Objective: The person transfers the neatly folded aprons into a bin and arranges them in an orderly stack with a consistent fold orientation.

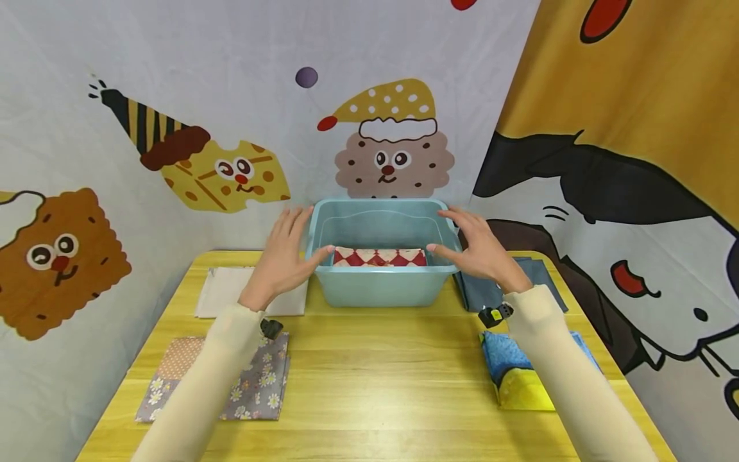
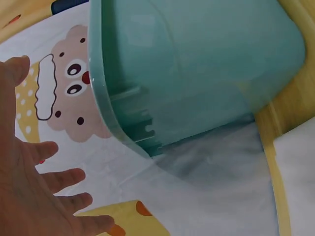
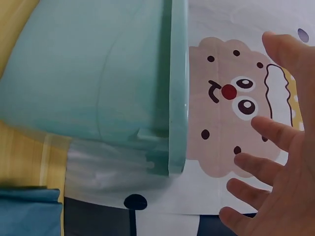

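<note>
A light teal plastic bin (image 1: 378,287) stands at the back of the table, and a folded red-and-cream diamond-patterned cloth (image 1: 380,257) shows inside it. My left hand (image 1: 284,256) is over the bin's left side with fingers spread, holding nothing. On the opposite side my right hand (image 1: 482,247) is held likewise, thumb apart from the fingers. Both wrist views show a gap between the bin's rim (image 3: 178,98) and the spread fingers; in the left wrist view the left hand (image 2: 29,182) is also apart from the bin.
Folded cloths lie on the wooden table (image 1: 381,378): a white one (image 1: 222,292) and a floral one (image 1: 254,391) at left, a dark blue-grey one (image 1: 539,282) and a blue-and-yellow one (image 1: 522,385) at right. A cartoon-printed curtain (image 1: 231,58) hangs behind.
</note>
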Action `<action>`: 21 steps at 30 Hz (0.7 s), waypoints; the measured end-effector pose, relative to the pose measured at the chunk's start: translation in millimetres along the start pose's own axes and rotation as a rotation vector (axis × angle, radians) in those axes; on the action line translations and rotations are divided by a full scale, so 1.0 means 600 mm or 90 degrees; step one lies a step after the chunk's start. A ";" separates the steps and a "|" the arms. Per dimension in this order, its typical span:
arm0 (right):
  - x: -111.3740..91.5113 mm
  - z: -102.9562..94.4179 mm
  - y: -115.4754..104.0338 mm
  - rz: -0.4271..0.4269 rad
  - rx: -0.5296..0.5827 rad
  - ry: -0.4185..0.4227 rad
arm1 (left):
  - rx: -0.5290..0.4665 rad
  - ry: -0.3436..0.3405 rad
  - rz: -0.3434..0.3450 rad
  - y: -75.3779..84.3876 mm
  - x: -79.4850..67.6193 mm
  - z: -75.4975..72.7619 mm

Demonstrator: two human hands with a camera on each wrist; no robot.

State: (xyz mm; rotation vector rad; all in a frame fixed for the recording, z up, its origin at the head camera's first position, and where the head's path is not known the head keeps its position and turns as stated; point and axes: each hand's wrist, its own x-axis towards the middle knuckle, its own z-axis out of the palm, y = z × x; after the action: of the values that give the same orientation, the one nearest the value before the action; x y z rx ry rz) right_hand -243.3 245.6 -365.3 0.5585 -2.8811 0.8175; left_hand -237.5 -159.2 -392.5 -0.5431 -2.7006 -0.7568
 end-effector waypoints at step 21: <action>-0.090 0.031 0.028 -0.027 -0.107 0.092 | 0.080 0.077 -0.011 0.023 -0.104 0.065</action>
State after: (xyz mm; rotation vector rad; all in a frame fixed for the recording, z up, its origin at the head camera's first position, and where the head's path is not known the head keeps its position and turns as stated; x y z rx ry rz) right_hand -199.6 266.4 -399.7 0.5161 -2.7609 0.5778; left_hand -182.8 -144.1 -441.1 -0.4314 -2.6210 -0.5990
